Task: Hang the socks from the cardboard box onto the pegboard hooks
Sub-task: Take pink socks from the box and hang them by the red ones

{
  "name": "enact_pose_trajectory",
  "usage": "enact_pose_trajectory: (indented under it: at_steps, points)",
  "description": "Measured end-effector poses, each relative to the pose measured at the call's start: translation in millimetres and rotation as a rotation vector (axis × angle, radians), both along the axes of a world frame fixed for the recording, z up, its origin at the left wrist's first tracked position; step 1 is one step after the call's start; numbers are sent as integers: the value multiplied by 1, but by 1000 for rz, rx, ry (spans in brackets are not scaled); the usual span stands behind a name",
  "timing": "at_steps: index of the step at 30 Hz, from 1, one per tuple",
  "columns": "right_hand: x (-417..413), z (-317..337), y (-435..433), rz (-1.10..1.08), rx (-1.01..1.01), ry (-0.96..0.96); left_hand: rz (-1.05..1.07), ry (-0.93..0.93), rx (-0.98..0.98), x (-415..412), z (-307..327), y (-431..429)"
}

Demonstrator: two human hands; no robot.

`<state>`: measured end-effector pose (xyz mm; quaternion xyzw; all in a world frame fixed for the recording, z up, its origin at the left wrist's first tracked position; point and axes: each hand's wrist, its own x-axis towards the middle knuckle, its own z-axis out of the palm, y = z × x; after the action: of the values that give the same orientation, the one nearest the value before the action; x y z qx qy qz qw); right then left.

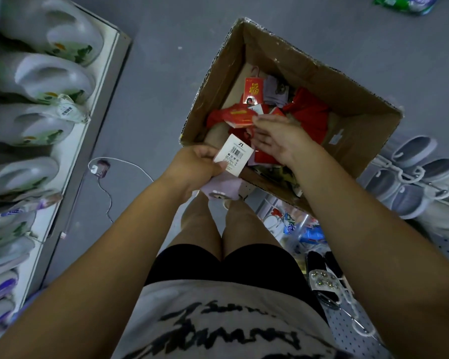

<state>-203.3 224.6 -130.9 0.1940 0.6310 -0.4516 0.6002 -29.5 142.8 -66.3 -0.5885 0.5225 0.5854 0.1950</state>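
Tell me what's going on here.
A person stands over an open cardboard box of packaged socks. The left hand grips a pale lilac pair by its white barcode card at the box's near edge. The right hand reaches into the box and touches a red sock pack.

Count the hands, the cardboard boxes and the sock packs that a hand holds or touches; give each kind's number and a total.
Hands: 2, left hand and right hand
Boxes: 1, the cardboard box
Sock packs: 2, lilac pack held, red pack touched
Total: 5
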Motion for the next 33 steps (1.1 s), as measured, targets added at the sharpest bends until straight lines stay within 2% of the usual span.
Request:
enact_pose_trajectory:
  at_steps: [7,13,16,21,26,30,33]
  points:
    - [7,83,17,-38,-75,223,3,185,-47,22,43,1]
    - [27,137,20,-93,-105,329,10,377,112,36,75,-34]
    - [49,158,19,-136,-107,421,-75,408,161,40,84,-66]
    - [95,182,13,-376,-76,537,-296,451,153,44,101,-112]
    - [143,200,20,-690,-98,571,-408,536,104,40,117,-132]
    - [180,227,35,-789,-200,626,-456,631,62,29,136,-122]
    - [207,245,55,-830,-153,755,-510,706,78,21,157,-96]
